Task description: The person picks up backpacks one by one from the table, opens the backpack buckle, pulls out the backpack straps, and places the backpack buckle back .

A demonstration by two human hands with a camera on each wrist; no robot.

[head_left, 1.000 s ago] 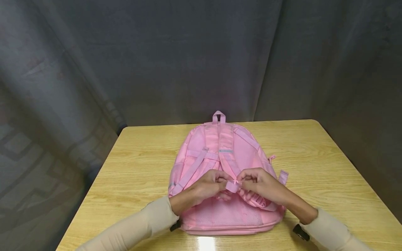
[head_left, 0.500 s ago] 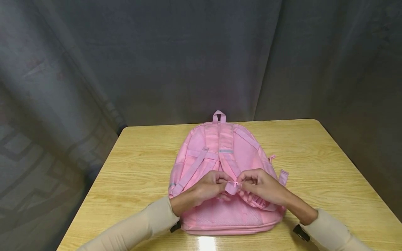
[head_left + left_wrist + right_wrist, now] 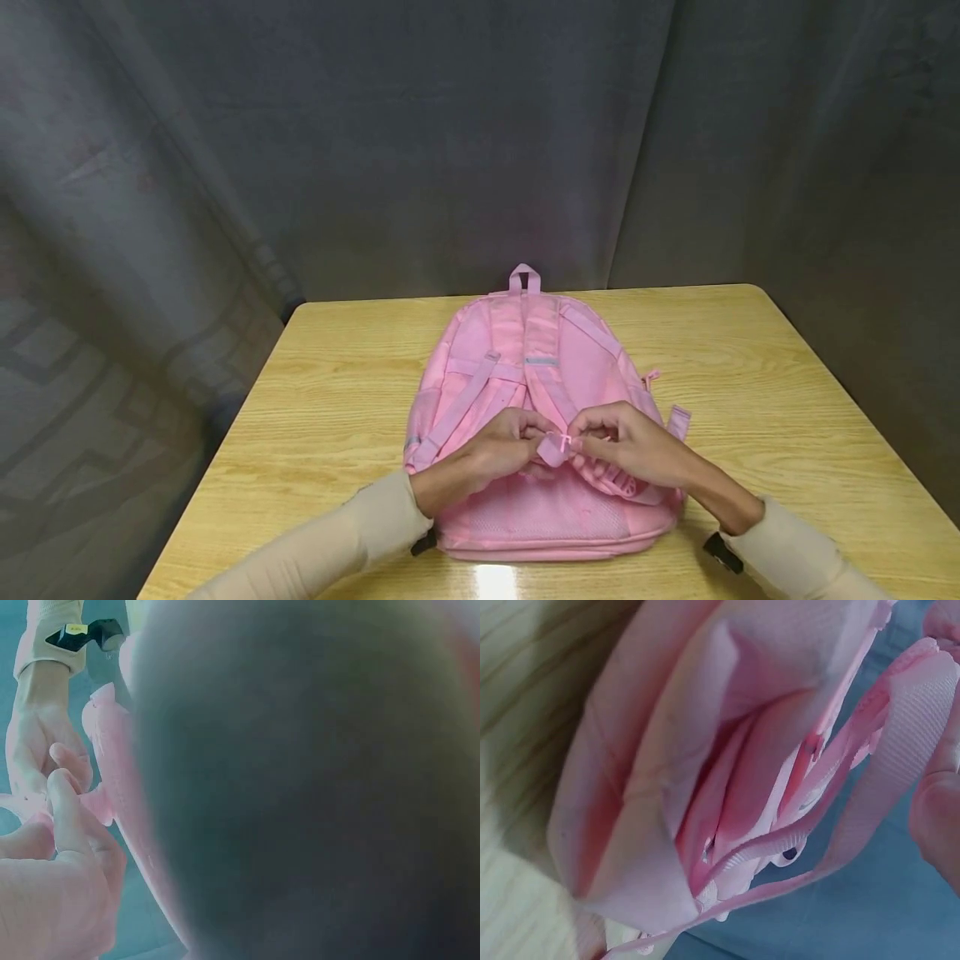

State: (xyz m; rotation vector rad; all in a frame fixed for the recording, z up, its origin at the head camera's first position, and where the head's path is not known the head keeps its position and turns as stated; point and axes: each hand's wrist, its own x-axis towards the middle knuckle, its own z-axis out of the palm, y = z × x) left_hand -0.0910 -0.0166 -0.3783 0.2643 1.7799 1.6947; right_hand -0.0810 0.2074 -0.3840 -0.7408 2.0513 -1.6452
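Observation:
A pink backpack [image 3: 540, 517] lies on the table with its shoulder straps facing up. Over its lower middle, my left hand [image 3: 483, 454] pinches a pink webbing strap [image 3: 552, 451] between thumb and fingers. Right beside it, my right hand [image 3: 633, 442] pinches the small pink plastic strap adjuster [image 3: 566, 442] that the webbing meets. How far the webbing is threaded is too small to tell. Both hands meet fingertip to fingertip in the left wrist view, the left hand [image 3: 64, 877] nearer. Long webbing [image 3: 900, 750] loops beside the bag in the right wrist view, a fingertip [image 3: 939, 817] close by.
The wooden table [image 3: 337, 367] extends on both sides of the bag. A loose strap end [image 3: 677, 422] and a zipper pull [image 3: 651, 377] stick out at the bag's right. Dark grey curtains [image 3: 450, 150] hang behind the table. A dark blur covers most of the left wrist view.
Both hands keep their pinch in nearly the same place. The strap adjuster has tilted and shows a little more between the fingertips, and the webbing fold has shifted slightly.

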